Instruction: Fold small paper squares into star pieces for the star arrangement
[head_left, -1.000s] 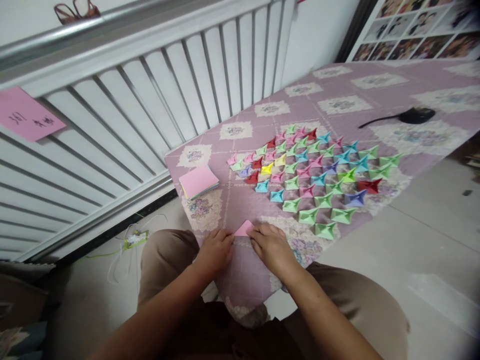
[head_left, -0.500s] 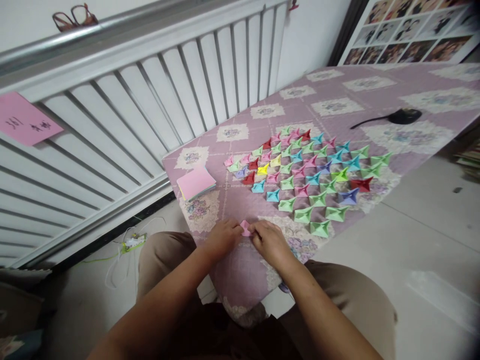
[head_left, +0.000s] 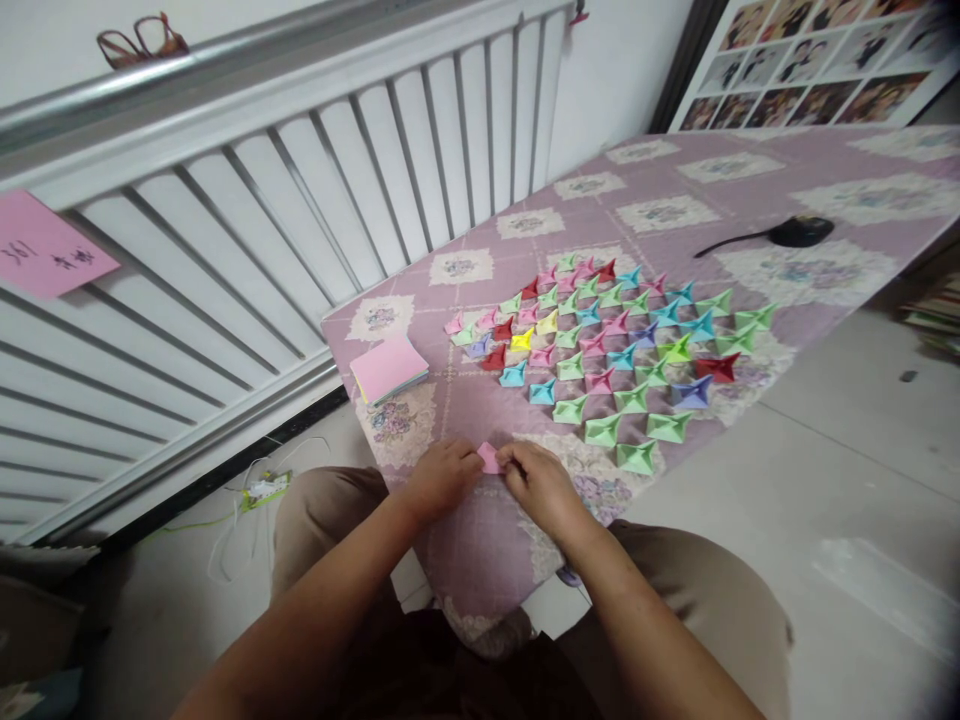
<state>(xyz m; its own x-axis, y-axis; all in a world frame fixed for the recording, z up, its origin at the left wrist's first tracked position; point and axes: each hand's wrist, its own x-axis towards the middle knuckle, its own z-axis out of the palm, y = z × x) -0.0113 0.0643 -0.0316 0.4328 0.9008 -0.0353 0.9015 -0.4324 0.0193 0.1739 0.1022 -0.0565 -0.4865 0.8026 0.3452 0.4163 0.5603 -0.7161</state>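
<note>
Between my two hands, close to the near end of the table, is a small folded piece of pink paper [head_left: 489,458]. My left hand [head_left: 448,476] pinches its left edge with the fingertips. On the right edge, the curled fingers of my right hand [head_left: 538,484] grip it too. Just beyond my hands stand rows of folded paper boats [head_left: 570,366] in green, pink, blue, red, yellow and purple. To the left lies a stack of square paper sheets [head_left: 389,369], pink on top.
A flowered cloth covers the table [head_left: 480,560]. A black object with a cable [head_left: 801,231] lies farther back on the right. The white radiator [head_left: 300,190] borders the left side, with a pink note [head_left: 52,245] and glasses [head_left: 142,42]. A power strip [head_left: 266,490] is on the floor.
The view has shifted slightly. Both hands stay on the pink paper, whose visible face looks a little flatter now. The paper boats and the stack have not moved on the table.
</note>
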